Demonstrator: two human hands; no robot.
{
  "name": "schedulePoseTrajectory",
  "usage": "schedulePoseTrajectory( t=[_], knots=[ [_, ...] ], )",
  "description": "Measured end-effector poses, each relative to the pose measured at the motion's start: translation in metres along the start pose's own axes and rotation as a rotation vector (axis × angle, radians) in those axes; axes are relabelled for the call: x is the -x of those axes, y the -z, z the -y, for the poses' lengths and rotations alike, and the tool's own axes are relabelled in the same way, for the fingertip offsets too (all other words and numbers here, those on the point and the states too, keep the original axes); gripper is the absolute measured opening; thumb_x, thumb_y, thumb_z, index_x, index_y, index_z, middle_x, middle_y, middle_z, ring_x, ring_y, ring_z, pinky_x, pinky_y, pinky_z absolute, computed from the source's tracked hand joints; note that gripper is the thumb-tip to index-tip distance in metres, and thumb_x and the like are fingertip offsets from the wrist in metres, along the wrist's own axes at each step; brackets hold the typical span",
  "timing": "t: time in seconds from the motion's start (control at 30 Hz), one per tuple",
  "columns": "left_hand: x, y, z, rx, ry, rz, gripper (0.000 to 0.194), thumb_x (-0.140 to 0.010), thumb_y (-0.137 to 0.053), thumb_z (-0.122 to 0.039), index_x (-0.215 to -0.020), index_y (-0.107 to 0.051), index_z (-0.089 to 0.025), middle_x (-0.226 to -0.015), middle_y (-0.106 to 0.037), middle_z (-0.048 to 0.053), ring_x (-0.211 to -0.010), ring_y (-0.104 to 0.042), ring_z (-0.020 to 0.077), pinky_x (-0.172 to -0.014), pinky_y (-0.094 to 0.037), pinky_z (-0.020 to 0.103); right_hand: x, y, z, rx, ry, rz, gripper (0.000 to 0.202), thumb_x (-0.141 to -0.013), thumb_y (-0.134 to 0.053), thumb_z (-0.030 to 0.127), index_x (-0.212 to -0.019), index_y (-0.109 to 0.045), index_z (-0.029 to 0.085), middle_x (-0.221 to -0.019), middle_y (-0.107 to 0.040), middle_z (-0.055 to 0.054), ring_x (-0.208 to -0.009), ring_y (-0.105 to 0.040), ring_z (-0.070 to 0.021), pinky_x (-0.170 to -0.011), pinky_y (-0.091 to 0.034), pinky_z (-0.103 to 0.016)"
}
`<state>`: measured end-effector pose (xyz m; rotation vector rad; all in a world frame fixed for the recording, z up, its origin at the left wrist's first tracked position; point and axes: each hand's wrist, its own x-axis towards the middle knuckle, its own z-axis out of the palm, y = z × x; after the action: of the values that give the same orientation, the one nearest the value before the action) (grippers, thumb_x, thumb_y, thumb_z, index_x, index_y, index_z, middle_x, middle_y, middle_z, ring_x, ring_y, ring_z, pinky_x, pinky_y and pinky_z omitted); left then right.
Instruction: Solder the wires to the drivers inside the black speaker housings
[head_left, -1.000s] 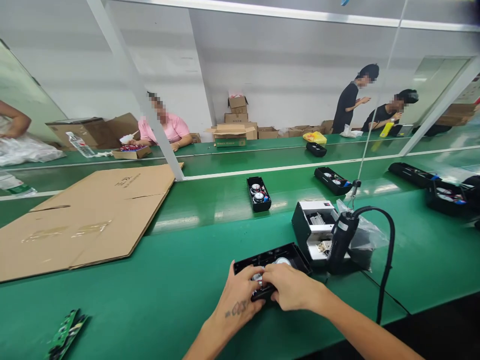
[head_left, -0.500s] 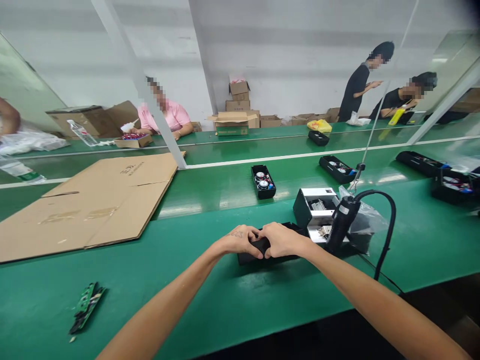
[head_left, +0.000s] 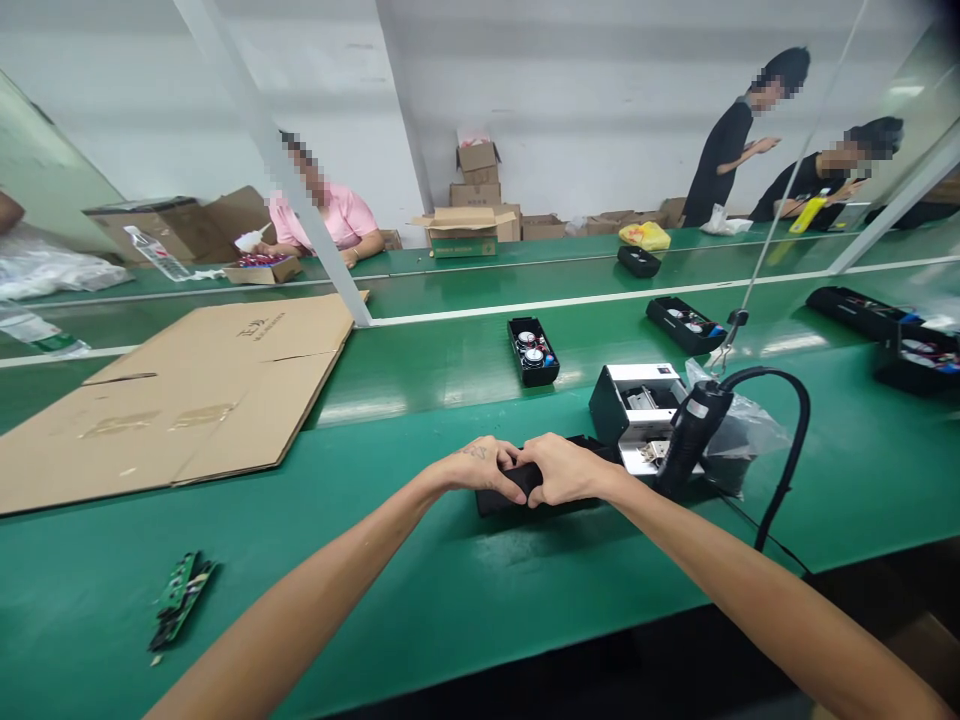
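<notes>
My left hand (head_left: 484, 468) and my right hand (head_left: 561, 470) meet over a long black housing (head_left: 496, 504) lying on the green bench. Both are closed, with fingers and thumbs pinched around a small black block (head_left: 525, 476) at the housing's left part. The fingers partly cover the block, so I cannot tell whether it is fixed to the housing. Just right of my right hand, the housing reaches toward a white and black machine (head_left: 637, 380). A black electric screwdriver (head_left: 691, 425) hangs on a wire in front of that machine.
Green circuit boards (head_left: 180, 600) lie at the lower left. A flattened cardboard sheet (head_left: 217, 390) covers the left bench. On the belt beyond are an open black speaker case (head_left: 533, 352) and another case (head_left: 685, 325). A metal post (head_left: 330, 250) rises ahead; people sit and stand opposite.
My hands stay pinched at the same place on the black block, with only a slight shift of the fingers. The whole view has tilted a little.
</notes>
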<state>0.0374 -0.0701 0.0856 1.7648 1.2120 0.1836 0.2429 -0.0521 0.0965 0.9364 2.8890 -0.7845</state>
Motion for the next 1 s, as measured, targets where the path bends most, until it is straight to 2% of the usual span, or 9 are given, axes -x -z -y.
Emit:
schedulePoseTrajectory(
  t=[0.07,0.17,0.27,0.37,0.5,0.6,0.7,0.87,1.0],
  knots=[
    [0.000,0.000,0.001,0.009,0.004,0.006,0.055,-0.056,-0.089,-0.046,-0.048,-0.043,-0.017,-0.087,-0.058,-0.007,-0.066,-0.035,0.0083,-0.059,-0.022,0.031,0.000,0.001,0.002,-0.021,-0.008,0.008,0.054,-0.066,-0.088,0.043,-0.114,-0.077,0.019,-0.095,-0.078,-0.007,-0.086,-0.070,-0.0247,-0.063,-0.036,-0.028],
    [0.001,-0.001,0.001,0.018,0.012,0.001,0.053,-0.057,-0.088,-0.045,-0.048,-0.044,-0.017,-0.089,-0.060,-0.006,-0.068,-0.038,0.0089,-0.059,-0.022,0.031,0.000,0.002,0.006,-0.050,-0.044,0.015,0.054,-0.067,-0.086,0.037,-0.118,-0.076,0.022,-0.093,-0.080,-0.005,-0.080,-0.070,-0.0220,-0.059,-0.035,-0.027],
    [0.001,-0.001,-0.001,0.014,0.018,-0.006,0.054,-0.056,-0.089,-0.045,-0.048,-0.043,-0.017,-0.086,-0.059,-0.006,-0.068,-0.037,0.0090,-0.059,-0.019,0.032,-0.001,0.003,0.009,-0.063,-0.091,0.013,0.043,-0.066,-0.083,0.032,-0.107,-0.079,0.021,-0.079,-0.076,-0.003,-0.068,-0.066,-0.0188,-0.053,-0.032,-0.027],
    [0.000,-0.002,-0.001,0.005,0.024,-0.012,0.056,-0.054,-0.090,-0.047,-0.048,-0.042,-0.018,-0.083,-0.057,-0.007,-0.066,-0.035,0.0088,-0.058,-0.018,0.033,-0.004,0.005,0.010,-0.077,-0.118,0.024,0.033,-0.063,-0.083,0.035,-0.093,-0.080,0.020,-0.066,-0.068,0.000,-0.059,-0.059,-0.0155,-0.048,-0.030,-0.027],
    [0.000,-0.003,0.000,0.011,0.042,-0.023,0.057,-0.049,-0.092,-0.048,-0.049,-0.044,-0.018,-0.085,-0.058,-0.007,-0.066,-0.036,0.0088,-0.057,-0.022,0.031,-0.010,0.008,0.008,-0.104,-0.145,0.066,0.029,-0.057,-0.086,0.039,-0.077,-0.076,0.020,-0.058,-0.058,0.003,-0.051,-0.052,-0.0135,-0.042,-0.026,-0.027],
    [0.000,-0.006,0.004,0.032,0.038,-0.030,0.053,-0.050,-0.092,-0.049,-0.050,-0.048,-0.018,-0.092,-0.061,-0.006,-0.069,-0.041,0.0093,-0.057,-0.025,0.030,-0.011,0.006,0.008,-0.120,-0.143,0.061,0.025,-0.055,-0.086,0.035,-0.070,-0.073,0.020,-0.056,-0.056,0.003,-0.050,-0.050,-0.0129,-0.042,-0.024,-0.028],
    [0.002,-0.009,0.007,0.057,0.009,-0.037,0.050,-0.053,-0.091,-0.052,-0.050,-0.054,-0.018,-0.100,-0.066,-0.005,-0.076,-0.049,0.0111,-0.060,-0.030,0.029,-0.008,0.000,0.010,-0.130,-0.122,0.018,0.021,-0.059,-0.083,0.030,-0.075,-0.076,0.019,-0.060,-0.059,0.002,-0.053,-0.050,-0.0126,-0.047,-0.026,-0.028],
    [0.005,-0.012,0.006,0.071,-0.016,-0.048,0.033,-0.058,-0.089,-0.049,-0.058,-0.071,-0.021,-0.115,-0.072,-0.004,-0.093,-0.062,0.0169,-0.069,-0.039,0.028,0.000,-0.010,0.009,-0.141,-0.090,-0.040,0.025,-0.065,-0.076,0.025,-0.089,-0.081,0.020,-0.061,-0.061,0.002,-0.054,-0.048,-0.0131,-0.053,-0.027,-0.030],
    [0.007,-0.012,0.004,0.049,-0.012,-0.062,0.037,-0.056,-0.090,-0.049,-0.054,-0.067,-0.020,-0.118,-0.072,-0.003,-0.095,-0.062,0.0177,-0.071,-0.041,0.028,0.005,-0.007,0.009,-0.162,-0.089,-0.038,0.032,-0.064,-0.080,0.027,-0.096,-0.082,0.021,-0.067,-0.069,0.001,-0.057,-0.053,-0.0136,-0.053,-0.029,-0.029]
  ],
)
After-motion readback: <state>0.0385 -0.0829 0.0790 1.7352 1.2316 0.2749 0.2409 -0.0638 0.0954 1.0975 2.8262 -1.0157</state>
